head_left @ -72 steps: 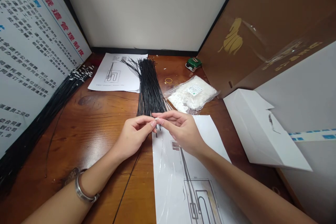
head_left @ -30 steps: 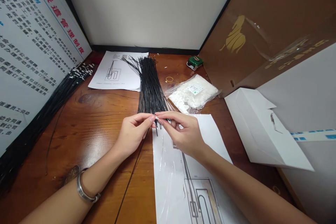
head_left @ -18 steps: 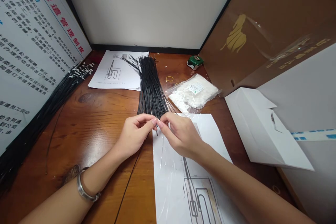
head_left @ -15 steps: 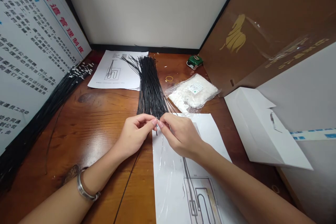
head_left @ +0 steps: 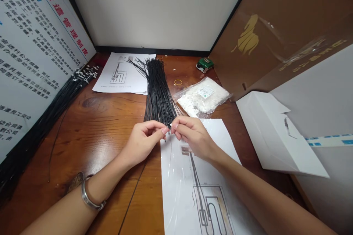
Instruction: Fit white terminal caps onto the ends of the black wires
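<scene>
My left hand (head_left: 145, 140) pinches thumb and forefinger together at the near end of a bundle of black wires (head_left: 160, 91). One thin black wire (head_left: 131, 194) runs from under this hand down to the bottom edge, and its end seems to be in the pinch. My right hand (head_left: 191, 134) is also closed in a pinch, its fingertips just to the right of the left ones. Whatever lies between its fingers is too small to name. Beneath the right hand lies a printed drawing sheet (head_left: 179, 191) in a clear, shiny cover.
A clear bag of small white parts (head_left: 204, 97) lies beyond my right hand, with a green tape measure (head_left: 204, 65) behind it. Another drawing sheet (head_left: 121, 73) is at the back. White-tipped black wires (head_left: 63, 99) line the left panel. A white folded box (head_left: 275, 136) stands right.
My right hand has turned a little and shifted slightly up, so its fingertips have come a small way apart from the left ones. My left hand has barely moved.
</scene>
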Motion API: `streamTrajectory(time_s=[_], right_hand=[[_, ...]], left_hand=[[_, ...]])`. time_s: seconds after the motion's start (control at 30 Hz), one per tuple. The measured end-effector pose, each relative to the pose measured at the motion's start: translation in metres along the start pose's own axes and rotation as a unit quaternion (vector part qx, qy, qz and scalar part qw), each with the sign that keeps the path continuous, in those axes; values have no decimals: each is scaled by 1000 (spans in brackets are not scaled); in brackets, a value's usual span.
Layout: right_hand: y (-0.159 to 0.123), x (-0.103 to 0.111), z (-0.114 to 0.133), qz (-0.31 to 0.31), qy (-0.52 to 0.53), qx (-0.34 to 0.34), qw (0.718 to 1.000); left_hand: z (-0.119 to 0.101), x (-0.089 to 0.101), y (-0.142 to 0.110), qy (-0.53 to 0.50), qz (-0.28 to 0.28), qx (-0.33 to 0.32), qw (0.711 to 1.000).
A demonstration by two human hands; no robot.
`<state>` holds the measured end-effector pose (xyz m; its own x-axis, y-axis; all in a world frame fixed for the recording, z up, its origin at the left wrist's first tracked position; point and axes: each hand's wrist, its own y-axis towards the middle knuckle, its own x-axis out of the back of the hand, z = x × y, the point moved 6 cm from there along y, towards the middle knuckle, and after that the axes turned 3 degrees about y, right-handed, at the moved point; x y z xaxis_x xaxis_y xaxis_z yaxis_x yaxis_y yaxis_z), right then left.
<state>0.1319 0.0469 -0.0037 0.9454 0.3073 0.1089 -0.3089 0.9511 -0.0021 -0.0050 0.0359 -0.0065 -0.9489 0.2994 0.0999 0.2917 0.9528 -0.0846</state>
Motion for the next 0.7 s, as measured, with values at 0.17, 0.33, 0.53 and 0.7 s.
streamTrajectory(time_s=[0.17, 0.33, 0.53, 0.7], right_hand=[[1, -3, -3, 37, 45, -25, 998], [0, -8, -7, 73, 80, -48, 993], [-3, -10, -5, 95, 76, -52, 991], [-4, -10, -5, 102, 65, -58, 991]], left_hand=[[0, -1, -1, -7, 22, -14, 1000], [1, -3, -1, -22, 54, -26, 998], [-1, -4, -2, -30, 66, -22, 997], [-2, -3, -2, -9, 56, -28, 998]])
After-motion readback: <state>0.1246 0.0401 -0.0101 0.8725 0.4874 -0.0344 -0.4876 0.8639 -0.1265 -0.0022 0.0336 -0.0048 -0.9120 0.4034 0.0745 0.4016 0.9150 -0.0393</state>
